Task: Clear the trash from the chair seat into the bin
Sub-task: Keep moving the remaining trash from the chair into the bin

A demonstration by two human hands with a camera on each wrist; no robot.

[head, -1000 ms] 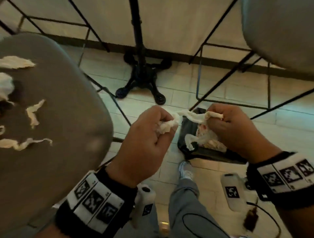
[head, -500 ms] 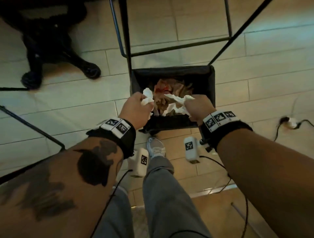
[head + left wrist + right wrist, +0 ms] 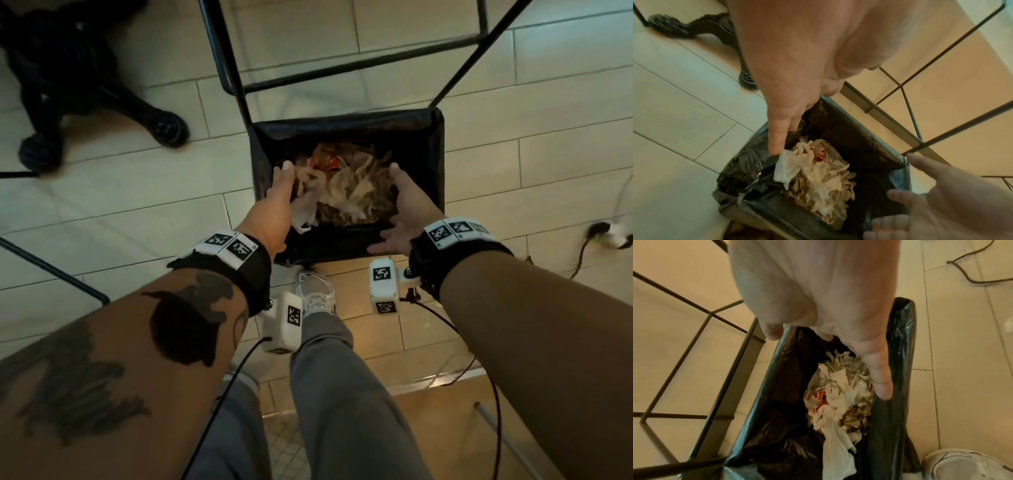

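With fingers stretched out straight and holding nothing, the left hand (image 3: 279,202) and the right hand (image 3: 406,212) hang over the mouth of the bin (image 3: 435,161), one at each side. Between and below them, crumpled white tissue (image 3: 789,167) lies inside on a heap of paper scraps (image 3: 352,192). Around the black-lined bin are pale floor tiles (image 3: 120,205), a thin black chair frame (image 3: 342,68) just behind it and a white shoe (image 3: 317,291) at its near edge.

Open mouth of the bin (image 3: 436,161) clear from above, between left hand (image 3: 275,209) and right hand (image 3: 406,209) — crumpled paper trash (image 3: 346,192) heaped low inside. Hemmed behind by black chair-frame bars (image 3: 236,82) — slanting across the far rim.
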